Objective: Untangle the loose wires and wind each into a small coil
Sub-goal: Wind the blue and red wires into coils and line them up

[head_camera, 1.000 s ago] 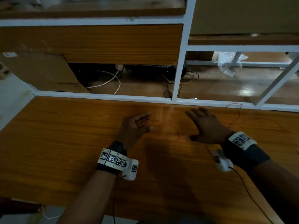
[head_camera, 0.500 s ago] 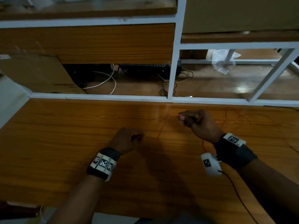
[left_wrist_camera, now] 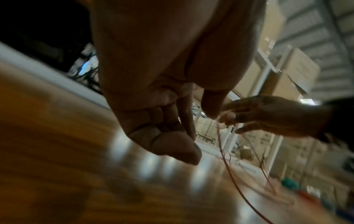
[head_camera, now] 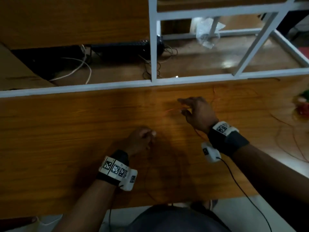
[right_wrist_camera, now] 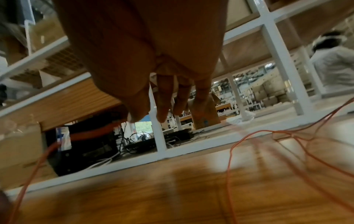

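red wire (head_camera: pixel 173 110) pinched between both hands (head_camera: pixel 198 111), above table (head_camera: pixel 66 131)

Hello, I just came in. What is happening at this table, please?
A person is working on a thin red wire over a wooden table. The left hand pinches the wire between thumb and forefinger. The right hand, farther from the body, holds another stretch of it at its fingertips. The rest of the wire lies loose and looped on the table to the right, so no coil is wound yet.
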